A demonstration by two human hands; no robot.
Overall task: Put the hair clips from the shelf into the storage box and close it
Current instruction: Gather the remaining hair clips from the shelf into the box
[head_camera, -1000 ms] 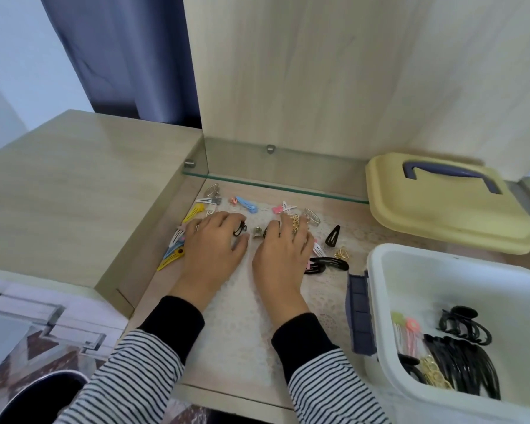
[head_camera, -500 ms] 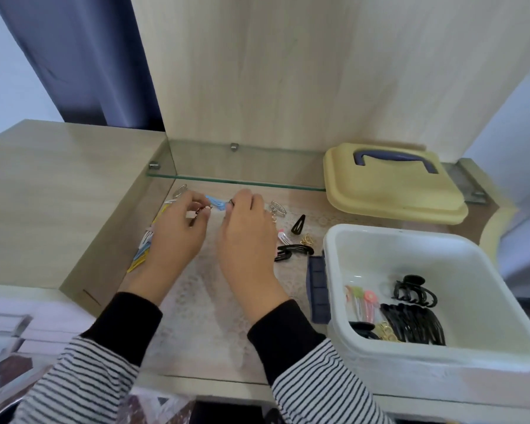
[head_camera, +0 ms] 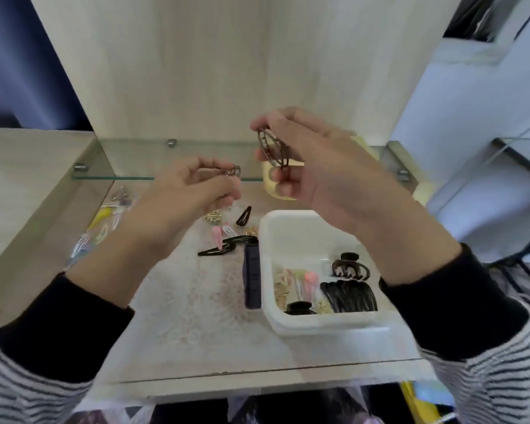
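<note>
My right hand (head_camera: 322, 166) is raised above the white storage box (head_camera: 291, 218) and pinches a dark brown openwork hair clip (head_camera: 273, 148). My left hand (head_camera: 184, 194) hovers over the shelf (head_camera: 196, 316) and pinches a small metallic clip (head_camera: 231, 171). The open box holds several black clips (head_camera: 348, 293), a brown claw clip (head_camera: 349, 267) and pink clips (head_camera: 306, 280). On the shelf lie black snap clips (head_camera: 224, 246), pink clips (head_camera: 222, 234), a gold clip (head_camera: 213, 217) and pastel clips (head_camera: 104, 221) along the left wall. The yellow lid (head_camera: 271, 185) is mostly hidden behind my right hand.
A glass shelf (head_camera: 120, 166) runs across the back of the niche on metal pegs. A wooden wall (head_camera: 37, 185) borders the left side. A dark blue latch (head_camera: 252, 276) hangs on the box's left side. Bags and items lie below the shelf's front edge.
Both hands have lifted off the shelf, each with a clip; the right hand has risen and moved right, above the box. The camera has tilted and shifted right.
</note>
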